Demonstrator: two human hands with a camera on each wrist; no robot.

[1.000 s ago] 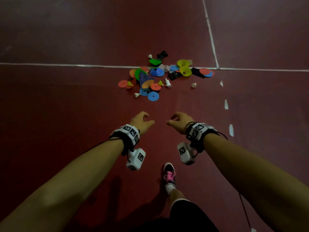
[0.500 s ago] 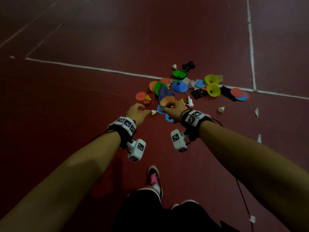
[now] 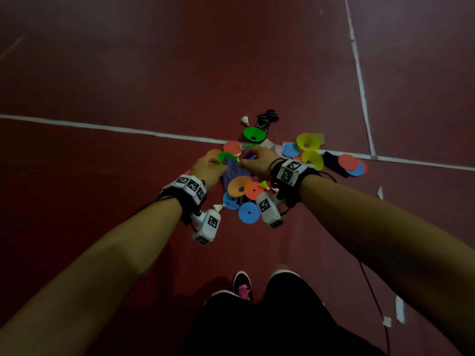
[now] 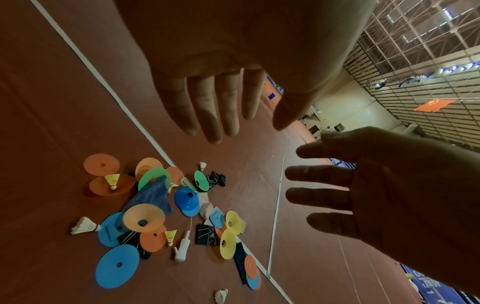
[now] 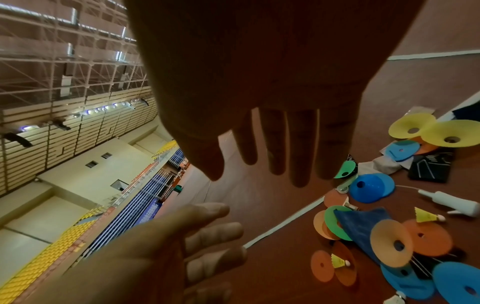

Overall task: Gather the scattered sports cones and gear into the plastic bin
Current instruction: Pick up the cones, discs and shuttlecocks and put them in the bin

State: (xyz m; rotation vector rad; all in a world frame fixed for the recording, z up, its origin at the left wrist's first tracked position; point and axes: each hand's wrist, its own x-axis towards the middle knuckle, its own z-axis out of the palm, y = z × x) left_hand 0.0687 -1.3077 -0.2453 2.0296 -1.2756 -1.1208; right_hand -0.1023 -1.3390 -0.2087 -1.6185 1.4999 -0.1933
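Left hand, right hand spread, empty, above bright flat cones.

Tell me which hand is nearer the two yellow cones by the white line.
Right. The right hand hangs over the pile just left of the yellow cones; the left hand is farther left, beyond the right hand.

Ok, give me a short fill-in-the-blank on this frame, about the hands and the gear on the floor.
1. The left hand and right hand are spread over the pile, holding ____.
2. The two touching cones on the pile's right side are ____.
3. The floor line passing under the pile is ____.
4. The yellow shuttlecock lies on an ____ disc.

Missing words: nothing; yellow; white; orange
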